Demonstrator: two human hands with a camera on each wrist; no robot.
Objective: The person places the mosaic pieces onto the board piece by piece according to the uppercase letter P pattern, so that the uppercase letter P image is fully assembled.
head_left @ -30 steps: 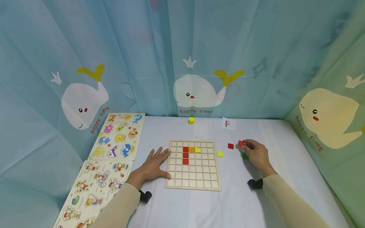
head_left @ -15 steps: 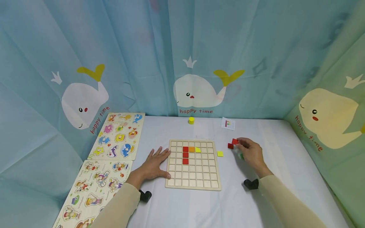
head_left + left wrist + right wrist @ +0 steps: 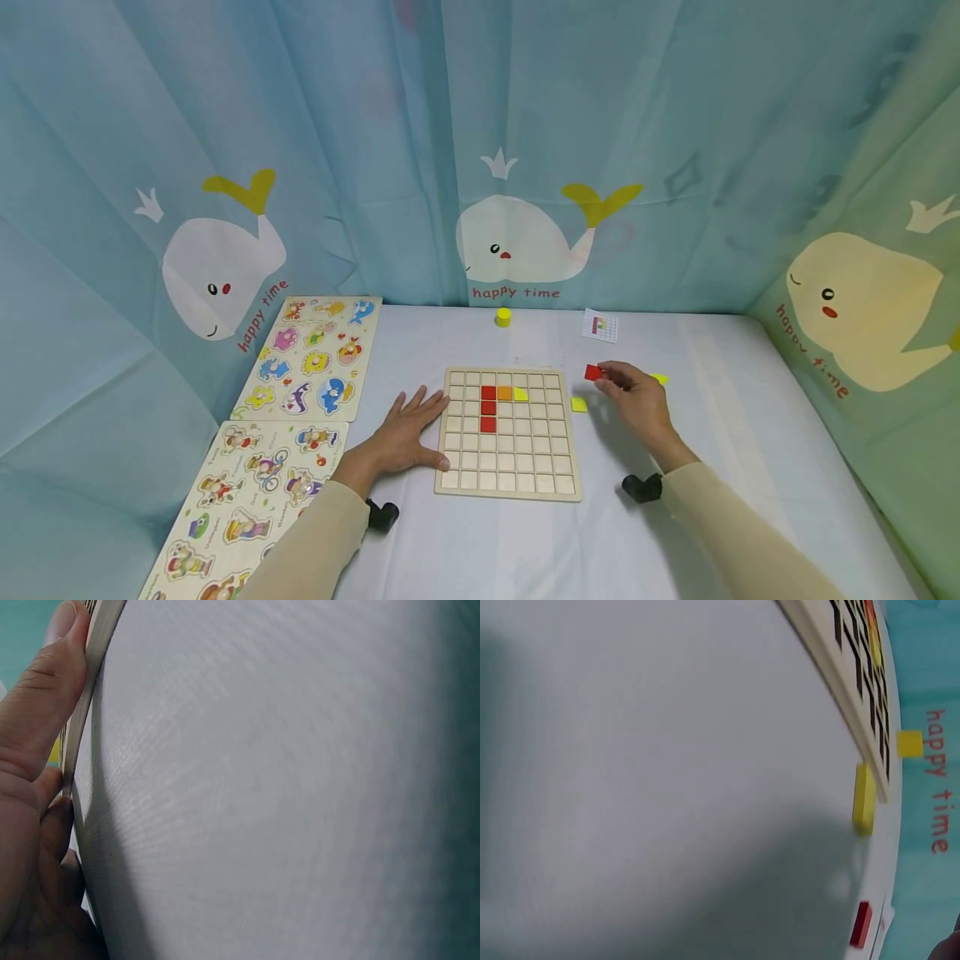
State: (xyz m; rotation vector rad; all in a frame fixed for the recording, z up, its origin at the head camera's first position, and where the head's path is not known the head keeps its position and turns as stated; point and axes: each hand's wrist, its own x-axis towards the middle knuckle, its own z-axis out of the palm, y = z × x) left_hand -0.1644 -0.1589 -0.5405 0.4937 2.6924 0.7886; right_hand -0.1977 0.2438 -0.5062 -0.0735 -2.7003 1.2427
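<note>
My right hand (image 3: 637,406) pinches a red square tile (image 3: 592,372) between thumb and fingertips, to the right of the board's upper right corner. Only a dark bit of that hand shows at the lower right of the right wrist view, near a red piece (image 3: 861,924). My left hand (image 3: 405,433) lies spread along the left edge of a wooden grid board (image 3: 517,498), fingertips and thumb at its rim. On the board are red tiles (image 3: 488,408) in a column, an orange tile (image 3: 505,393) and a yellow tile (image 3: 521,395).
A yellow tile (image 3: 579,405) lies just right of the board; another yellow piece (image 3: 659,378) shows behind my right hand. Farther back are a yellow cylinder (image 3: 503,317) and a small printed pattern card (image 3: 601,326). Picture puzzle boards (image 3: 306,358) lie at the left.
My right hand has moved left toward the board with the red tile. It now covers where the other red tile and green piece lay, and a yellow piece shows behind it. The left hand stays put.
</note>
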